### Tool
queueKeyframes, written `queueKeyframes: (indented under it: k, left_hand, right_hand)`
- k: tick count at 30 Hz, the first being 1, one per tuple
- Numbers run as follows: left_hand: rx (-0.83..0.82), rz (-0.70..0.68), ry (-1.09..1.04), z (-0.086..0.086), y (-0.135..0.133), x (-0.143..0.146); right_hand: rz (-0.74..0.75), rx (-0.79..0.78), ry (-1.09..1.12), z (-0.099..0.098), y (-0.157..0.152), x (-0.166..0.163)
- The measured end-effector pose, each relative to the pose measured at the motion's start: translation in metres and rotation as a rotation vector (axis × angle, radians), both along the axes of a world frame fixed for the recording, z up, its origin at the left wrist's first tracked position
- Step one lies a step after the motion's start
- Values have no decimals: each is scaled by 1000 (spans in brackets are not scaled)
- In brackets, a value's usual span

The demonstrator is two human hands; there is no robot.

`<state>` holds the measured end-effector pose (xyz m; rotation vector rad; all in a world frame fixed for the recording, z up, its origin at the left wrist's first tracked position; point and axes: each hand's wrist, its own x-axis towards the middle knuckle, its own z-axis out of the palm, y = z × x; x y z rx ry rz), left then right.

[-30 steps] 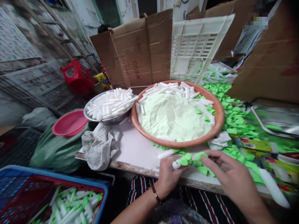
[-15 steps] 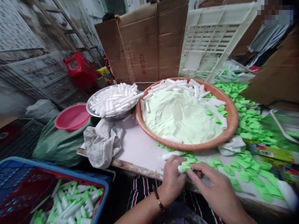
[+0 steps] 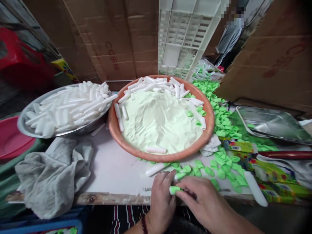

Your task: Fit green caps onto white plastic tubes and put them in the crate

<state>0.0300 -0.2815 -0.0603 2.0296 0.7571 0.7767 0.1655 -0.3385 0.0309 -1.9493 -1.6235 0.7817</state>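
Note:
My left hand (image 3: 161,196), with a dark beaded bracelet at the wrist, is closed round a white plastic tube whose body is mostly hidden in the fist. A green cap (image 3: 175,189) sits at the tube's end, pinched by the thumb and fingers of my right hand (image 3: 203,196). Just beyond my fingers lie loose green caps (image 3: 198,164) and a white tube (image 3: 155,169). Behind them stands an orange-brown basin (image 3: 211,122) of pale green powder (image 3: 158,120), with several white tubes and a few green caps along its inner edge.
At left, a metal bowl (image 3: 28,128) is heaped with white tubes, and a grey cloth (image 3: 53,175) hangs over the table edge. More green caps (image 3: 220,110), a clear tray (image 3: 270,123) and yellow-green packets (image 3: 270,170) lie right. Cardboard (image 3: 117,42) and a white crate (image 3: 185,39) stand behind.
The view has turned right and come closer to the table, so the blue crate at lower left is mostly out of frame. Both hands still hold the tube and cap together.

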Motion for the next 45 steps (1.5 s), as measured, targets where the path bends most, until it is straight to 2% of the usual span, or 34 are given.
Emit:
queueKeyframes:
  k: [4, 6, 8, 11, 14, 16, 18, 20, 23, 26, 30, 36, 39, 42, 45]
  left_hand:
    - [-13, 64, 4, -3, 1, 2]
    - [-8, 69, 1, -2, 3, 3]
    - [-6, 89, -1, 0, 4, 4]
    - [-11, 120, -7, 6, 6, 3]
    - [31, 135, -59, 14, 5, 0]
    - [88, 151, -111, 22, 1, -2]
    - [115, 140, -125, 31, -6, -2]
    - [91, 88, -89, 38, -13, 1]
    - [19, -12, 33, 42, -19, 13]
    - [11, -54, 169, 35, -19, 25]
    - [78, -123, 323, 27, -18, 32]
    - [199, -290, 333, 20, -18, 28]
    - [214, -328, 288, 11, -17, 27]
    - [172, -277, 234, 6, -16, 30]
    - [75, -145, 195, 10, -16, 32]
  right_hand:
    - [-73, 55, 57, -6, 1, -9]
    - [-104, 65, 112, -12, -7, 3]
    - [-224, 106, 72, -21, -18, 32]
    - [-512, 122, -203, -39, -35, 92]
    - [-449, 11, -477, -55, -40, 133]
    - [-372, -9, -553, -61, -39, 139]
    - [-370, 19, -511, -62, -37, 133]
    - [-436, 72, -346, -55, -37, 120]
    - [-492, 130, 49, -34, -45, 93]
    - [-417, 121, 299, -12, -56, 61]
    - [-357, 149, 192, -7, -64, 30]
    - [-128, 131, -5, -20, -70, 33]
    - [-108, 223, -51, -28, -70, 29]
    - [-173, 336, -61, -28, -58, 17]
    - [-210, 329, -18, -22, -44, 11]
